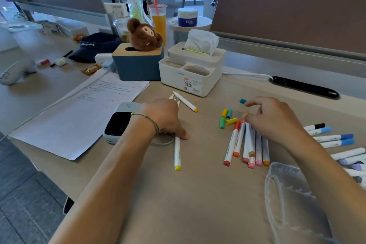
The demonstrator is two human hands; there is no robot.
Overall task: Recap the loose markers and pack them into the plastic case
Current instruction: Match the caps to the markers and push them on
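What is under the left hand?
A white marker with a yellow end runs out from beneath the left hand toward the camera, and white marker tips show beyond the knuckles. Whether those tips are capped, and how many markers lie there, is hidden.
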